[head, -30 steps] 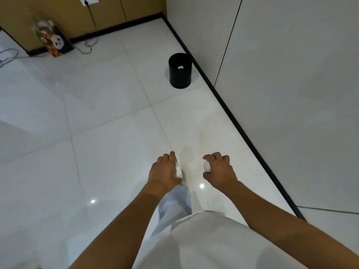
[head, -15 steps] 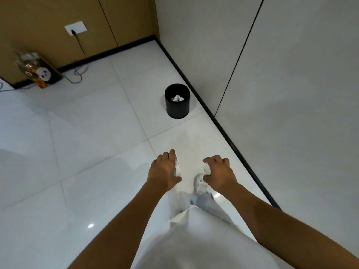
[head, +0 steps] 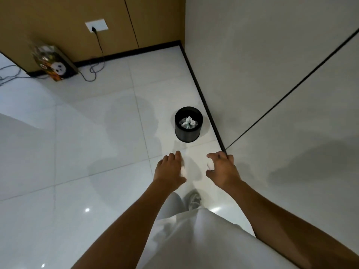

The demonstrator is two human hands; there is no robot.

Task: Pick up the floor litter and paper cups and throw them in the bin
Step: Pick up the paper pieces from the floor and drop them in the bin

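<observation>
The white tiled floor (head: 77,133) runs to a grey wall, and the black bin (head: 188,133) stands on it just beside the skirting, crumpled paper (head: 188,122) already inside. Nearer the camera, both hands are held out short of the bin. The left hand (head: 171,169) curls round something pale and flat, perhaps a paper cup; the right hand (head: 223,167) pinches a small white wad (head: 210,165). Released from here, either piece would likely fall short onto the tiles.
</observation>
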